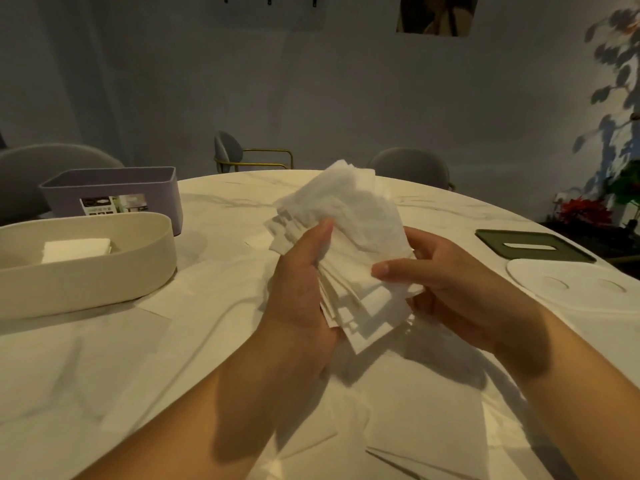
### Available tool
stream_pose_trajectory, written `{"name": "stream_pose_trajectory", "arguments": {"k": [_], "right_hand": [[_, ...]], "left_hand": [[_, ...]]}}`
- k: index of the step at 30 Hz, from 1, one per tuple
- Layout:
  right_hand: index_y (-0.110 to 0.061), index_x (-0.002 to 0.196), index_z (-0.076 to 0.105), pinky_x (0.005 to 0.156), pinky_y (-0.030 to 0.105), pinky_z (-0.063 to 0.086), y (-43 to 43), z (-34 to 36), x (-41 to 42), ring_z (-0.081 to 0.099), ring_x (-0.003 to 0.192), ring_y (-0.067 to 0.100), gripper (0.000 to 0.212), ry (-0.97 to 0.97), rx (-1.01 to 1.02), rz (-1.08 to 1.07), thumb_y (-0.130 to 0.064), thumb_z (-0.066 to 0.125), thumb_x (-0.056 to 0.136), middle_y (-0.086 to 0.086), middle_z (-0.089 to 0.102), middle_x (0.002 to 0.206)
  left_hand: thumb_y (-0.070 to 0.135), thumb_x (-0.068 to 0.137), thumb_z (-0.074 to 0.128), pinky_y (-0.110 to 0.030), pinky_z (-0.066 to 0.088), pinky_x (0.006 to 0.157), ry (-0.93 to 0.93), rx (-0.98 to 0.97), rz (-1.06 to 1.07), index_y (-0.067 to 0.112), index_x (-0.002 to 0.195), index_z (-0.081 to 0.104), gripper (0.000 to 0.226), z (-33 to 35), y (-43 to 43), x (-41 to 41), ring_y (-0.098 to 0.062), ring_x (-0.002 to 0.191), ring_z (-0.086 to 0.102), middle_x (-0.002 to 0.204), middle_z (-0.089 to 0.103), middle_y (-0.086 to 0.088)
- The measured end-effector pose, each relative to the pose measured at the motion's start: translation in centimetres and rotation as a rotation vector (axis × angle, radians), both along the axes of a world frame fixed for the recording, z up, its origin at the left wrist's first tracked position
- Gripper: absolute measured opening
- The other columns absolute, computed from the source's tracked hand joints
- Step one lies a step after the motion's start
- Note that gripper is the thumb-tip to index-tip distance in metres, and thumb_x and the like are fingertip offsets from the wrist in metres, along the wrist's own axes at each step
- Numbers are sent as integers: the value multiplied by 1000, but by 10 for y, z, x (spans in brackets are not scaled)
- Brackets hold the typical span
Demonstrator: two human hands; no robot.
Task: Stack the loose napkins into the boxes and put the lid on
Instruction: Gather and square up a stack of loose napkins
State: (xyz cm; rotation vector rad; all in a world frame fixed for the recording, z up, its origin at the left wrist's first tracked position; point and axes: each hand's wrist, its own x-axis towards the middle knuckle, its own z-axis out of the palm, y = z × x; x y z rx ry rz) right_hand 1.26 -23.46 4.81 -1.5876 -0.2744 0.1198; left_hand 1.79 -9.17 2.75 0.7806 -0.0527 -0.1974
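I work in a dining room: round marble table, grey upholstered chairs around it, wall picture, plant.

At left a far box is set behind a near box; at right, a far lid behind a near lid.

The napkins are plain white, like the folded stack in the cream box. The other box is greyish lilac with a dark-and-white printed label; one lid is dark olive green with a pale slot, the other lid plain white. The surface is creamy white marble with faint grey veins, and the chair is grey with a gold frame.
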Motion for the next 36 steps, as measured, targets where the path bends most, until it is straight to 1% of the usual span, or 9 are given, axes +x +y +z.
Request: {"name": "stream_pose_trajectory", "arguments": {"k": [4, 7, 11, 17, 22, 25, 28, 33, 36], "right_hand": [[-21, 105, 60, 68, 31, 59, -4, -1, 4, 70, 84, 25, 47, -137, 147, -211, -22, 73, 60, 3, 68, 95], [-22, 113, 56, 73, 33, 59, -10, -2, 8, 69, 91, 23, 40, -211, 247, -336, -16, 72, 77, 2, 68, 105], [-26, 118, 53, 76, 34, 59, -9, -8, 11, 67, 97, 23, 42, -291, 247, -397, -13, 69, 81, -1, 65, 111], [-39, 113, 50, 64, 19, 55, -3, -18, 14, 61, 95, 18, 53, -343, 98, -346, -8, 74, 77, -11, 59, 107], [-42, 126, 43, 69, 26, 58, -9, -21, 16, 60, 98, 21, 68, -253, 76, -290, -13, 76, 74, -9, 56, 114], [-39, 132, 39, 71, 29, 59, -18, -19, 20, 59, 101, 24, 77, -126, 21, -206, -9, 77, 72, -6, 56, 118], [-34, 130, 44, 78, 36, 58, -23, -18, 23, 60, 103, 24, 73, -112, -19, -216, -2, 75, 73, -4, 57, 120], [-32, 125, 51, 84, 42, 57, -22, -16, 20, 62, 104, 26, 57, -259, 73, -303, -11, 73, 77, -5, 59, 120], [-33, 127, 49, 81, 36, 58, -21, -17, 19, 60, 105, 25, 57, -247, 72, -252, -13, 71, 78, -5, 57, 120]], "left_hand": [[20, 83, 69, -47, 56, 82, -59, 130, 205, 23, 118, 60, 37, -2, 3, 6, -27, 95, 69, 106, 71, -4], [16, 80, 73, -45, 57, 82, -131, 322, 325, 30, 115, 52, 44, 0, 5, 6, -24, 96, 66, 110, 64, 2], [8, 79, 72, -36, 57, 83, -276, 565, 404, 37, 114, 38, 57, 0, 5, 5, -17, 94, 61, 110, 57, 8], [1, 79, 71, -46, 53, 91, -332, 637, 299, 40, 121, 31, 70, 2, 1, 5, -22, 108, 53, 121, 46, 7], [-6, 74, 68, -38, 59, 77, -293, 573, 295, 36, 122, 36, 72, -1, 5, 7, -21, 98, 57, 114, 51, 5], [-4, 76, 69, -44, 56, 86, -259, 589, 318, 40, 121, 34, 72, -3, 7, 10, -23, 103, 57, 119, 49, 6], [2, 79, 71, -42, 53, 88, -232, 605, 348, 42, 121, 33, 70, -4, 7, 12, -21, 102, 57, 120, 50, 5], [2, 78, 72, -31, 56, 74, -307, 571, 397, 42, 117, 37, 66, -4, 10, 12, -14, 91, 58, 111, 53, 12], [-3, 77, 70, -41, 57, 83, -314, 584, 331, 42, 116, 37, 67, -3, 9, 10, -22, 102, 58, 121, 52, 6]]}}
